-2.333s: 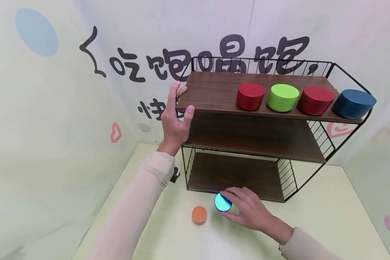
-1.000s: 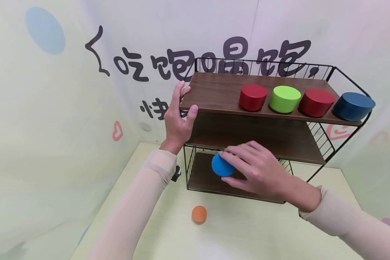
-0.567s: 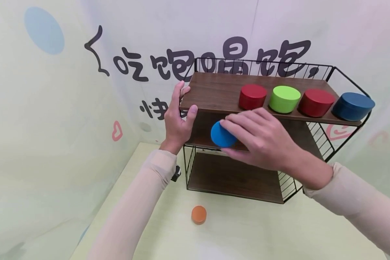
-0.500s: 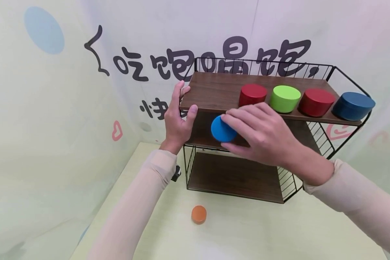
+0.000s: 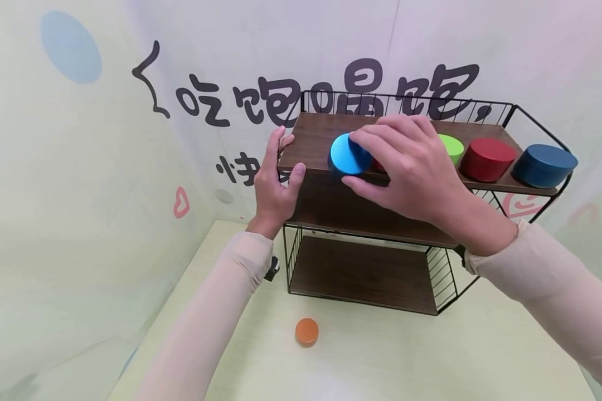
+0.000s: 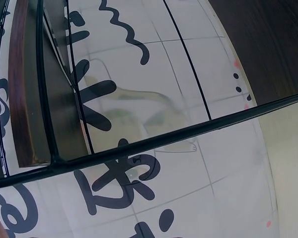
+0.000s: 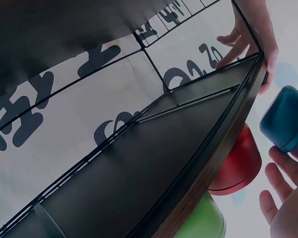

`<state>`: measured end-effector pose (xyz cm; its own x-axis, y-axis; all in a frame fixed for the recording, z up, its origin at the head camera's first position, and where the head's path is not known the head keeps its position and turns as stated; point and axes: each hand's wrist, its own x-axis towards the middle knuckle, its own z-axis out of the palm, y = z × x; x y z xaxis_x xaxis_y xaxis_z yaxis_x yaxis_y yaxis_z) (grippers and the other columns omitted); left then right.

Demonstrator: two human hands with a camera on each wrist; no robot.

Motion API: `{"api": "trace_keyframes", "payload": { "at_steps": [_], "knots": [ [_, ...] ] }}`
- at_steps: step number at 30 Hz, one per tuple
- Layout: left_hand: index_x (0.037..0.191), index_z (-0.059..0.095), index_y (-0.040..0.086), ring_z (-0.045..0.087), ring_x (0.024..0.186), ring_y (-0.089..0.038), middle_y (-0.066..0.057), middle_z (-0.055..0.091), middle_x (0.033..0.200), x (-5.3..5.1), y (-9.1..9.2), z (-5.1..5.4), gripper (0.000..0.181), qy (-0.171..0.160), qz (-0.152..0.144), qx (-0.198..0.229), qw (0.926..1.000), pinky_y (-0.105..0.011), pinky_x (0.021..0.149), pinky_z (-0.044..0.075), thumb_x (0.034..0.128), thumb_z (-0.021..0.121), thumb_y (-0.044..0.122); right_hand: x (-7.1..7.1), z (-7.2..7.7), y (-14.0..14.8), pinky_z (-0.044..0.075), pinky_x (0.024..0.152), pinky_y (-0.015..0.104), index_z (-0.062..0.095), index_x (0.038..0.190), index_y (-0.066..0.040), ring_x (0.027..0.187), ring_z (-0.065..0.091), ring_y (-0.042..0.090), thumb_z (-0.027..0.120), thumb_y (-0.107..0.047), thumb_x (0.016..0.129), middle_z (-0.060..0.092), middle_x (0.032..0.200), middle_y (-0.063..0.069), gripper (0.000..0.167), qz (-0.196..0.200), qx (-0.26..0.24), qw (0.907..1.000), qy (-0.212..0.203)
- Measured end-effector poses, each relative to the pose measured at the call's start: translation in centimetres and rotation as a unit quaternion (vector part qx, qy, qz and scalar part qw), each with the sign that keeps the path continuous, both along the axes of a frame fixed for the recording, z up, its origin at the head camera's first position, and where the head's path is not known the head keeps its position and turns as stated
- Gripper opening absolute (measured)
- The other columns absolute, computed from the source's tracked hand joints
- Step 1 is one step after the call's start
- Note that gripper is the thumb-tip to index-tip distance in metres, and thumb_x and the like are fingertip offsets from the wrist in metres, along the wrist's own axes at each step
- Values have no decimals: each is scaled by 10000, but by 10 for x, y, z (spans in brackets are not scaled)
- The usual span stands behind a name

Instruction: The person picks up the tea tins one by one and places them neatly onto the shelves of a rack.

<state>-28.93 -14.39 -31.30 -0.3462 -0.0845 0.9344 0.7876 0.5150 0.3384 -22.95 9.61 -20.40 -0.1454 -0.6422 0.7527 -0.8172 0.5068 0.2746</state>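
In the head view my left hand (image 5: 276,192) grips the left end of a dark-wood, black-wire shelf rack (image 5: 313,133), thumb at the front edge of the top board. My right hand (image 5: 416,167) holds a bright blue round tin (image 5: 348,154) between thumb and fingers, in front of that board's left half. The right wrist view shows the blue tin (image 7: 285,119) beside a red tin (image 7: 238,166), apart from it. Mostly hidden behind my right hand, this red tin stands left of a lime-green tin (image 5: 451,147), another red tin (image 5: 488,160) and a dark blue tin (image 5: 545,166).
An orange round tin (image 5: 307,332) sits on the pale tabletop (image 5: 371,356) before the rack. Below the top board are a middle board (image 5: 361,209) and a bottom board (image 5: 361,275). Wire rails edge the rack; a printed wall (image 5: 205,33) stands behind it.
My right hand has picked the bright blue tin up from the tabletop and raised it past the lower boards to top-board height. My left hand keeps its grip on the rack.
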Motion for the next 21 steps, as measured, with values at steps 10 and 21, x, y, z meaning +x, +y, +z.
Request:
{"api": "trace_keyframes", "payload": {
  "at_steps": [10,21],
  "knots": [
    [1423,443,28,577,1241,-205,-130,643,1287,1,1,0,691,6,-4,14,10000,-376,997,440,968,464,548,-9,5,-3,398,932,534,657,1235,11,1129,556,383,752,-400,821,676,1182,213,591,-262,8,9991,-338],
    [1431,439,35,574,1244,-203,-124,638,1298,0,1,0,694,-9,-16,10,10000,-378,981,447,966,459,549,-15,6,-5,404,923,545,668,1242,-41,1140,548,370,766,-379,817,685,1168,190,551,-732,76,9936,-861]
  ]
}}
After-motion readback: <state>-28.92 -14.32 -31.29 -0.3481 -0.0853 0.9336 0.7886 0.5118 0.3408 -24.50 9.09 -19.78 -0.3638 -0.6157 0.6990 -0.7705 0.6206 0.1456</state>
